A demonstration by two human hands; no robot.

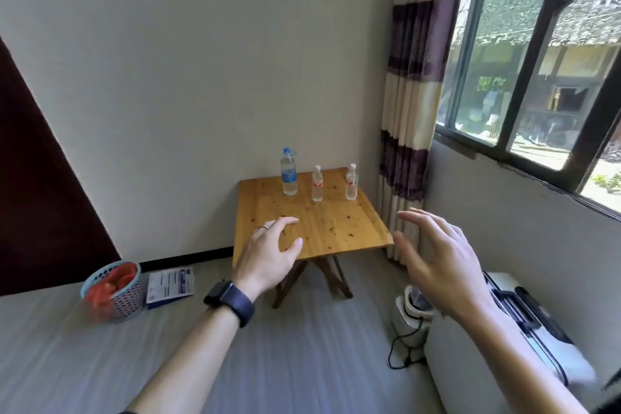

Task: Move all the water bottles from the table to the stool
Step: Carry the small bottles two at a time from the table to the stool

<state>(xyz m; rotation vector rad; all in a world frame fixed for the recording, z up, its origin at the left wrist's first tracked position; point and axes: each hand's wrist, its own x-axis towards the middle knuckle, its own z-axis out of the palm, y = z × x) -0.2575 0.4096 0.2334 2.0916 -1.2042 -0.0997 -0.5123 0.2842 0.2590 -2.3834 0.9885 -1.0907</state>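
We held left hand (268, 252) and right hand (433, 262) up, fingers loosely spread, empty. All upright on the wooden table (319, 228), beyond the fingertips: blue-label bottle (289, 173) ahead of the left hand, middle red-label bottle (317, 183) and right red-label bottle (351, 182) between the hands. Stool unseen.

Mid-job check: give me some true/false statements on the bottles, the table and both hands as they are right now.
1. The blue-capped bottle is the tallest one on the table. True.
2. The left hand grips a bottle. False: it is open and holds nothing.
3. The middle bottle and the right bottle lie on their sides. False: both stand upright.
4. The right hand is open and holds nothing. True.
5. One bottle already stands on the stool. False: all three are on the table, and no stool is in view.
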